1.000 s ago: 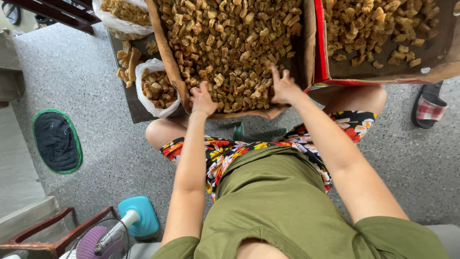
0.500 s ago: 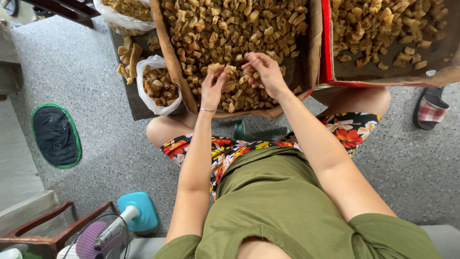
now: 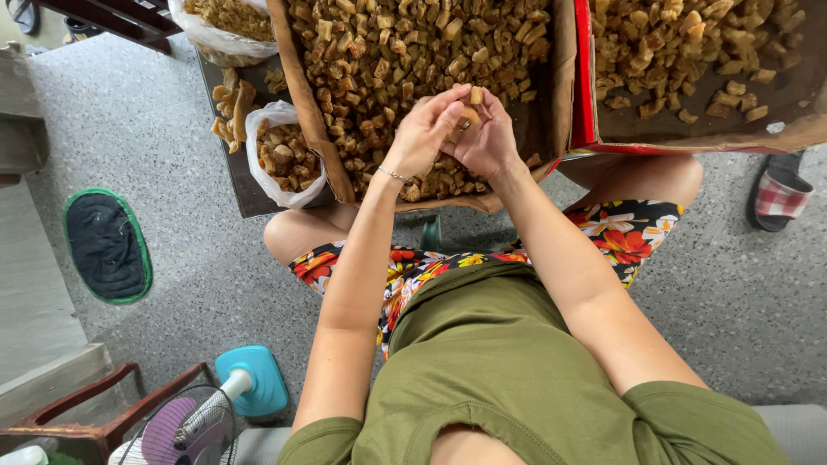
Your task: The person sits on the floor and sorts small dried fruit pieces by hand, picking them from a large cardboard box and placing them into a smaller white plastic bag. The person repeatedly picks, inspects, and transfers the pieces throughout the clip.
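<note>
Head view: left hand (image 3: 419, 133) and right hand (image 3: 488, 138) meet over the near edge of the middle cardboard tray (image 3: 303, 95), fingers of both closed on one small golden-brown piece (image 3: 473, 103) held between them, lifted clear of the heap of like pieces. Step judged: working or splitting a single piece by hand. Next move likely calls for a firm pinch on both sides. A plastic bag (image 3: 277, 155) of pieces stands just beside the tray's left wall; a red-edged tray (image 3: 582, 86) lies to its right
</note>
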